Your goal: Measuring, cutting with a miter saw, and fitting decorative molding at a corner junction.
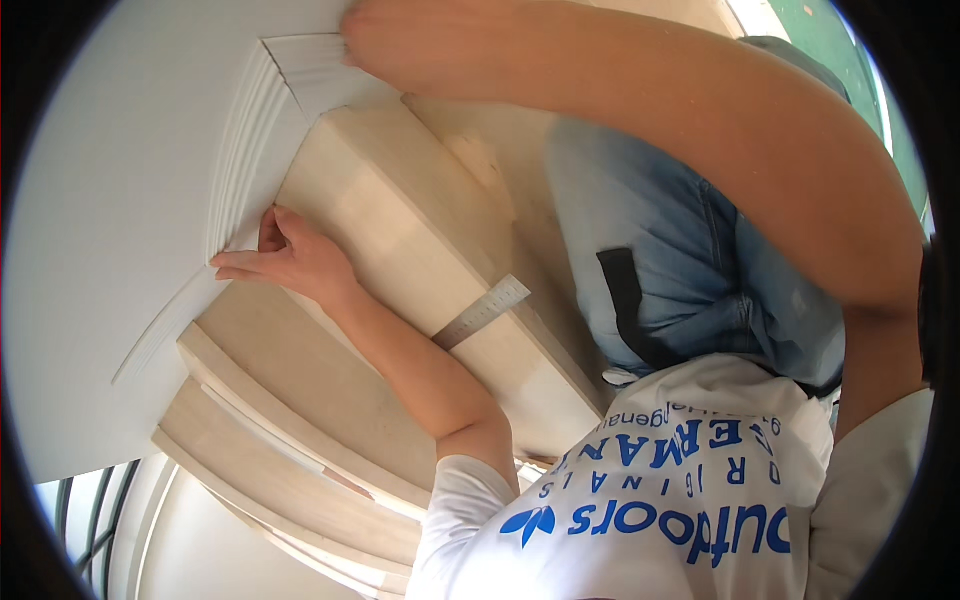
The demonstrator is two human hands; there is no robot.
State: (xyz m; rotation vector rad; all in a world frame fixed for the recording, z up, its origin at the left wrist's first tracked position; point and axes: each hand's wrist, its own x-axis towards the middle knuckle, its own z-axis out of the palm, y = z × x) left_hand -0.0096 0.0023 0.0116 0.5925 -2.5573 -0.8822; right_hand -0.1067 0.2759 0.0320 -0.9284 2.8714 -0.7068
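My left hand (300, 260) is at the lower end of a white grooved moulding strip (240, 155) on the wall beside the wooden steps. Its fingertips and thumb reach to the two edges of that end, gripping it. A second white moulding piece (325, 70) meets the strip at an angled joint farther up. At the top edge my right hand (400, 45) rests against this piece; its fingers are cut off or hidden. A metal ruler (485, 312) lies across the edge of a step (400, 215), close to my left forearm.
Light wooden stairs (300, 375) descend toward the lower left along the white wall (120, 200). Another grooved moulding line (160, 325) runs on the wall below my left hand. A dark-barred window (95, 520) stands at the lower left. My jeans-clad leg (650, 220) is on the right.
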